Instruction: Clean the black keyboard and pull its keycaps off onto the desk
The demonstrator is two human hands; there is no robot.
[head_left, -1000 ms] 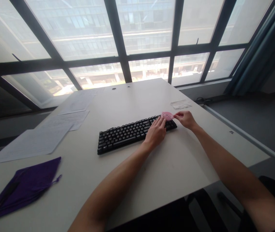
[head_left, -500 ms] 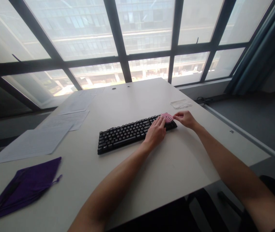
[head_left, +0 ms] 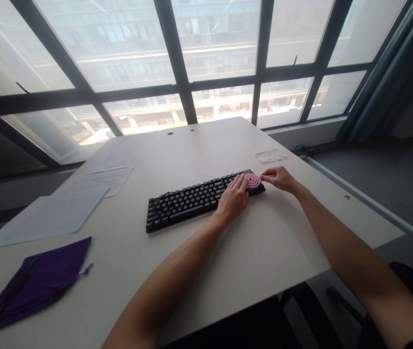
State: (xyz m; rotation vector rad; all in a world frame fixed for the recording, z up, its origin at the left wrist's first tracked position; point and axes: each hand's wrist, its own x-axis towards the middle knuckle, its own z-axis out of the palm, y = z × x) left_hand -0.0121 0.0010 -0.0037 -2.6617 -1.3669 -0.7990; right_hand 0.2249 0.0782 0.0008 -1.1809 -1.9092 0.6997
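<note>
The fingers (head_left: 266, 176) of the right hand (head_left: 281, 179) are pinched together, thumb against forefinger, seemingly on a small tab at the right edge of the pink disc (head_left: 252, 181). In this head view the disc lies just left of that pinch, over the right end of the black keyboard (head_left: 186, 202). It shows a ring pattern on top and a fringe of fine teeth along its near edge; whether the teeth press into the keys is too small to tell.

The left hand (head_left: 232, 196) rests palm down on the keyboard, its fingers stretched out side by side, just left of the disc. The fingertips reach the disc's left edge, though I cannot tell whether they touch it. The disc thus sits between the two hands, both close to it; the right, seemingly joined at the tab, is the nearer.

Being round, the disc has no clear long axis. The keyboard's long axis runs from the near left to the far right, with the disc at its right end and the left forearm coming in from the near side.

On the worktop (head_left: 210, 152), a tissue (head_left: 271, 155) lies beyond the right hand, near the right edge. Papers (head_left: 57, 208) spread along the left side, and a purple pouch (head_left: 42, 278) lies at the near left, well apart from both hands.
</note>
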